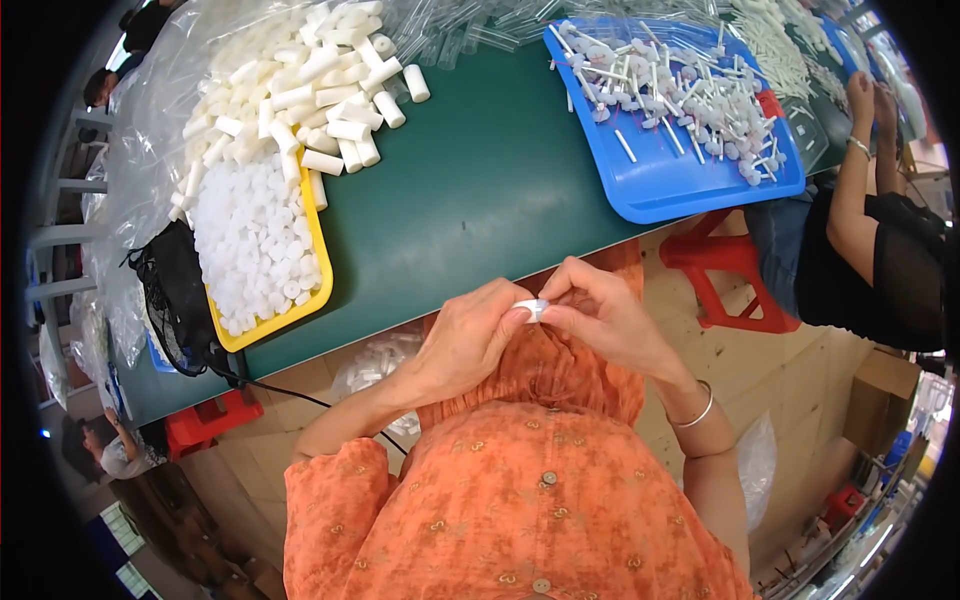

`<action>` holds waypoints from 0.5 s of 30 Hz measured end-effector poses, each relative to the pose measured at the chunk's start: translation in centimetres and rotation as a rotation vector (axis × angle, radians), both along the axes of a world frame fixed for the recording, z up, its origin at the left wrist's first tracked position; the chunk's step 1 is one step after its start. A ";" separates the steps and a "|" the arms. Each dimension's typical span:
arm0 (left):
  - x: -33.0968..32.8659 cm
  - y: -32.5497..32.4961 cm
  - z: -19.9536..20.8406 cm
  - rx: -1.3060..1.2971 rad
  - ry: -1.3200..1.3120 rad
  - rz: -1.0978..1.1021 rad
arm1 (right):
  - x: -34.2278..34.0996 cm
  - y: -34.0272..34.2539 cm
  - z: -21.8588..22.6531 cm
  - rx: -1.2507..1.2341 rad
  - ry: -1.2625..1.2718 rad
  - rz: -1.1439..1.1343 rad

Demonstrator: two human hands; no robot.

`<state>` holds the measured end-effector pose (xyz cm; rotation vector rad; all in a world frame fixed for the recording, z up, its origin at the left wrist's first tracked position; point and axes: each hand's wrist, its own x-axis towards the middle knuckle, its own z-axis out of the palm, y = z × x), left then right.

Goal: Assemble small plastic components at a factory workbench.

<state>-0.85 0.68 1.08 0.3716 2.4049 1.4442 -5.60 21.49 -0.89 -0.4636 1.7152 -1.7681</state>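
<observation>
My left hand (468,328) and my right hand (608,318) meet in front of me, just off the table's near edge. Between their thumbs and fingers is a small white piece (531,309), with a greyish end on the right-hand side. Both hands are closed on it, and the fingers hide much of its shape. To the left, a yellow tray (324,262) holds many small white plastic caps (250,240). White foam-like cylinders (345,95) lie heaped behind it. A blue tray (640,190) on the right carries thin white sticks with translucent caps (690,90).
The green table (450,190) ends just beyond my hands. Clear tubes (480,25) lie along its far side. A black bag (175,285) and a cable are at the left. Beside a red stool (725,270), a co-worker (860,230) sits at the right.
</observation>
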 end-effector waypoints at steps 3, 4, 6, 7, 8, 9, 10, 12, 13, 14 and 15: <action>2.1 0.5 -1.1 0.021 0.034 0.038 | 0.5 0.7 0.3 0.013 -0.095 0.090; 2.8 0.9 -1.3 0.289 -0.235 0.068 | 1.1 1.1 -0.1 0.014 -0.093 0.094; 3.1 1.3 -2.0 0.554 -0.504 0.095 | 3.4 1.8 -1.5 -0.157 -0.164 -0.159; 2.9 1.3 -3.0 0.628 -0.545 0.134 | 4.9 1.7 -2.6 -0.242 -0.165 -0.329; 2.7 1.5 -4.3 0.701 -0.585 0.172 | 5.9 1.4 -4.1 -0.242 -0.160 -0.331; 2.7 1.9 -5.8 0.749 -0.588 0.311 | 6.9 0.8 -5.4 -0.189 -0.185 -0.424; 2.5 2.5 -6.4 0.752 -0.591 0.311 | 7.4 0.1 -6.0 -0.130 -0.209 -0.522; 2.2 4.1 -7.3 0.862 -0.550 0.514 | 7.2 -1.7 -5.2 -0.162 -0.191 -0.471; 1.9 4.9 -7.3 0.842 -0.552 0.576 | 6.9 -2.2 -5.2 -0.220 -0.324 -0.449; 1.7 4.9 -7.0 0.844 -0.556 0.573 | 6.8 -2.8 -5.2 -0.279 -0.458 -0.426; 1.6 4.8 -6.6 0.770 -0.675 0.580 | 6.9 -3.7 -4.9 -0.374 -0.529 -0.469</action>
